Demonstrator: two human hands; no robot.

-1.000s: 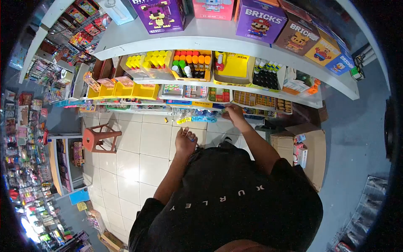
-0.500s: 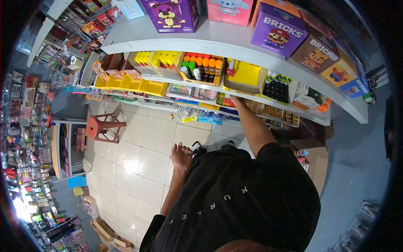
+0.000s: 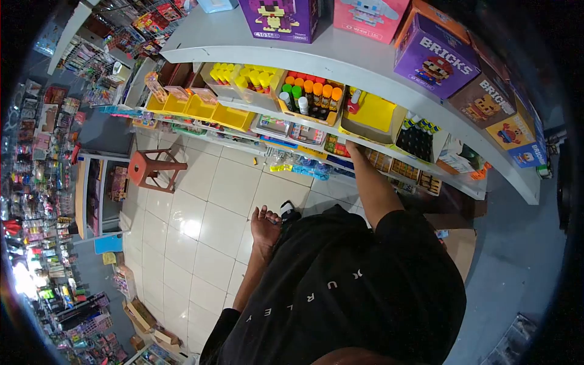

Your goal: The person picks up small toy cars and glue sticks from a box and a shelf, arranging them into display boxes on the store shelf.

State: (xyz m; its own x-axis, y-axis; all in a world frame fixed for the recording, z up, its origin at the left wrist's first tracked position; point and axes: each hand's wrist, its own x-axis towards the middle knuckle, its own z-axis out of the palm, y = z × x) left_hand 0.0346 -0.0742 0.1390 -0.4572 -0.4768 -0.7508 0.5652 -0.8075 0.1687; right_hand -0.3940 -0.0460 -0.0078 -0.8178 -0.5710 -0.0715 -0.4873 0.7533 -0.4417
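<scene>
My left hand [image 3: 266,226] hangs low over the tiled floor, palm up with its fingers loosely curled and apart, and nothing shows in it. My right arm reaches forward to the lower shelf, and my right hand [image 3: 351,146] is mostly hidden beneath the shelf edge, beside a red and green box [image 3: 337,145]. Above that spot stands a tray with a yellow inside [image 3: 372,114] holding a red and white item [image 3: 354,100]. To its left is a box of glue-like tubes with orange and green caps [image 3: 311,91].
Boxed brick sets [image 3: 436,59] line the grey top shelf [image 3: 255,52]. Yellow bins [image 3: 201,109] sit at the shelf's left. A red stool [image 3: 152,170] stands on the tiled floor [image 3: 207,225]. Packed racks [image 3: 36,213] fill the far left.
The shelf and its goods have shifted right and slightly down in view. My right arm still reaches to the lower shelf, and my left hand stays in nearly the same pose.
</scene>
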